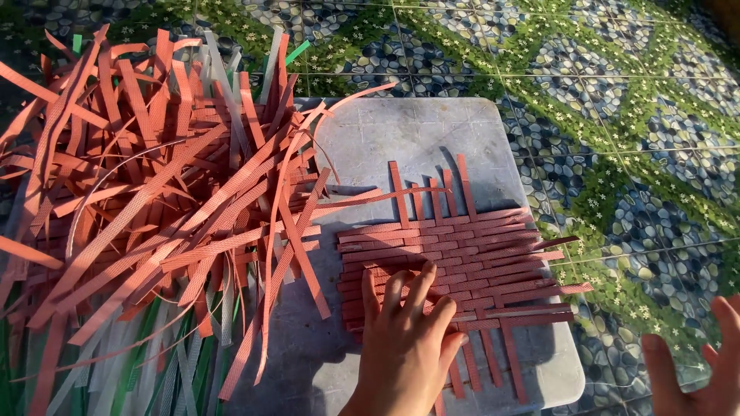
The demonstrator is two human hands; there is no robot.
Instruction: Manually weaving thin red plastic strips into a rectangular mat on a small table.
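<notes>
A partly woven mat of orange-red plastic strips (pixel 455 262) lies flat on a grey slab (pixel 401 139). My left hand (pixel 405 347) rests palm down on the mat's near left part, fingers spread, pressing it onto the slab. My right hand (pixel 705 366) hovers at the lower right corner of the view, off the slab, fingers apart and holding nothing. Loose ends of strips stick out of the mat at the far side and at the right.
A big loose heap of orange-red strips (pixel 146 185) covers the left side, partly overlapping the slab. White and green strips (pixel 154 370) lie under it at the bottom left. The floor (pixel 617 92) around is patterned with pebbles and green leaves.
</notes>
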